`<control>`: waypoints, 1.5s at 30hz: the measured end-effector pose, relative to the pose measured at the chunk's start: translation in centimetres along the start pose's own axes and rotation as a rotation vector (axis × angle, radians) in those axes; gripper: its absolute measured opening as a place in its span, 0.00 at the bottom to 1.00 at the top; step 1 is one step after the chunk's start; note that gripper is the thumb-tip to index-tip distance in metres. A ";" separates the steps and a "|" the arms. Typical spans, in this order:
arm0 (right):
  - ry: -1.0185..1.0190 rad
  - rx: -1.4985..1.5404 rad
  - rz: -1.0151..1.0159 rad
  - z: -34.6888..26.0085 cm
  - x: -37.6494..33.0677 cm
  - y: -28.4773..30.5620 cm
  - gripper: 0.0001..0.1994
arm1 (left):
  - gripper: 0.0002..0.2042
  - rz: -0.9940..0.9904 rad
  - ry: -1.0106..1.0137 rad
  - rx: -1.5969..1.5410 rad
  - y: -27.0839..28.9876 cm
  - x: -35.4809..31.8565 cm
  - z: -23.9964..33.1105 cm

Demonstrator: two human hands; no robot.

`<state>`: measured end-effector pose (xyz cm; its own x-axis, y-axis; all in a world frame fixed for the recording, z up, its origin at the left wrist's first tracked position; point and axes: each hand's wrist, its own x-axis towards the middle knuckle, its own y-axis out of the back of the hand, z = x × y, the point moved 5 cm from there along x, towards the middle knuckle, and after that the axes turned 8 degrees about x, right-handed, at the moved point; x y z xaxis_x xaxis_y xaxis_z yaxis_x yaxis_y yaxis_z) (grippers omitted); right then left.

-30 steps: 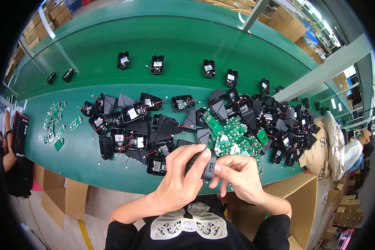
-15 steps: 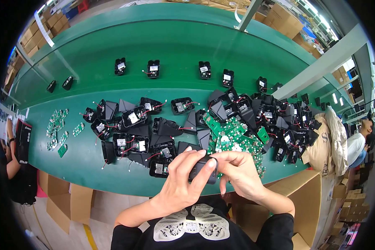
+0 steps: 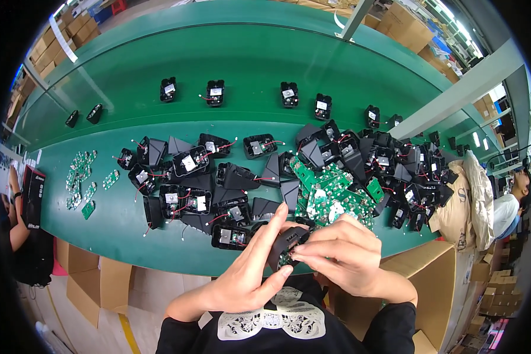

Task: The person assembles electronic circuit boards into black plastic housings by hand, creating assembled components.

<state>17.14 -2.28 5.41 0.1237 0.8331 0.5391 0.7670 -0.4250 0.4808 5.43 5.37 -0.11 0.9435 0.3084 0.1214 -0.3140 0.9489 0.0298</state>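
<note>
Close to my body, at the bench's near edge, my left hand (image 3: 242, 280) grips a small black plastic housing (image 3: 281, 243), thumb on one side and fingers stretched along the other. The housing is tilted, its open side toward my right hand. A green circuit board (image 3: 285, 258) shows in that opening. My right hand (image 3: 348, 256) pinches at the board's edge with thumb and forefinger; the fingertips partly hide the contact. Just beyond my hands lies a heap of green circuit boards (image 3: 330, 194). More black housings (image 3: 190, 162), several with red wires, spread to its left.
Another cluster of housings (image 3: 383, 159) lies right of the heap, beside a brown sack (image 3: 454, 206). Loose boards (image 3: 79, 171) are at the left. Housings (image 3: 216, 93) stand spaced along the far green strip (image 3: 248, 65). Open cartons (image 3: 100, 283) flank me; people sit at both sides.
The housing has turned in my left hand, so its opening and the green board now show. My left fingers have straightened. My right hand has turned, its fingertips now at the opening.
</note>
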 end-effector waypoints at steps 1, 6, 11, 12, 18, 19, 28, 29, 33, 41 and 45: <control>0.000 -0.002 -0.001 0.1 -0.2 -0.2 0.16 | 0.35 -0.004 -0.024 0.025 -0.1 0.1 0.1; 0.206 -0.364 0.017 -1.1 -1.0 -1.1 0.14 | 0.36 -0.005 -0.009 0.087 -0.1 0.1 0.2; 0.202 -0.303 -0.028 -0.8 -0.8 -1.1 0.15 | 0.38 -0.008 0.007 0.103 -0.1 -0.1 0.2; 0.233 -0.303 -0.012 -0.9 -0.9 -1.0 0.15 | 0.38 -0.007 -0.010 0.109 -0.1 -0.1 0.4; 0.278 -0.286 0.054 -1.0 -1.1 -1.0 0.15 | 0.37 0.044 -0.016 0.041 -0.5 0.0 0.5; 0.237 -0.293 0.053 -1.1 -1.0 -1.0 0.15 | 0.36 0.074 -0.006 -0.020 -0.5 0.0 0.5; 0.019 -0.075 0.024 -0.4 -0.4 -0.8 0.14 | 0.37 0.168 -0.132 0.070 -0.8 -0.1 0.4; 0.017 -0.102 0.007 -0.6 -0.3 -0.9 0.14 | 0.37 0.169 -0.133 0.072 -0.9 -0.1 0.3; 0.004 -0.105 0.032 -0.9 -0.2 -0.8 0.12 | 0.37 0.286 -0.286 0.310 -0.7 -0.2 0.9; -0.329 0.135 0.131 0.0 -0.6 -1.3 0.07 | 0.37 0.392 -0.484 0.619 -0.9 -0.5 1.2; -0.005 -0.154 0.169 -1.1 -0.8 -2.0 0.08 | 0.39 0.422 -0.445 0.572 -1.0 -0.6 1.0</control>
<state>14.83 -2.49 4.75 0.2458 0.7468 0.6180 0.6302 -0.6075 0.4835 5.03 4.20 0.81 0.6428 0.4610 0.6118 -0.7496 0.5429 0.3786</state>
